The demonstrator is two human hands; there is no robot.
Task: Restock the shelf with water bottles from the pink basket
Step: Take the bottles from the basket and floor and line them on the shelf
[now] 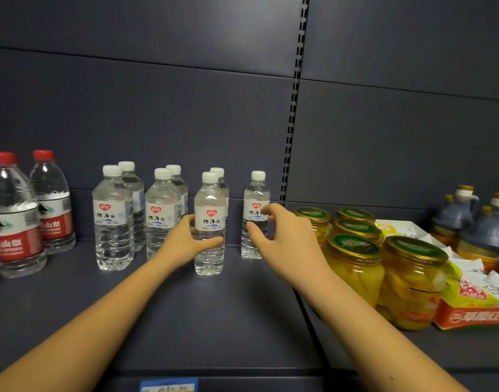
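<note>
Several clear white-capped water bottles stand in rows on the dark shelf [186,312]. My left hand [186,239] is wrapped around the lower part of the front bottle of the third row [210,219], which stands upright on the shelf. My right hand [282,239] hovers with fingers spread right beside a lone bottle [255,210] at the right end, touching or nearly touching it without gripping. Two more rows of bottles [112,219] stand further left. The pink basket is out of view.
Two larger red-capped bottles [13,222] stand at far left. Right of the shelf divider [292,123] are several jars of yellow fruit [355,267], a yellow and red carton [474,301] and dark sauce jugs [488,230]. A blue price tag [169,384] hangs on the front edge.
</note>
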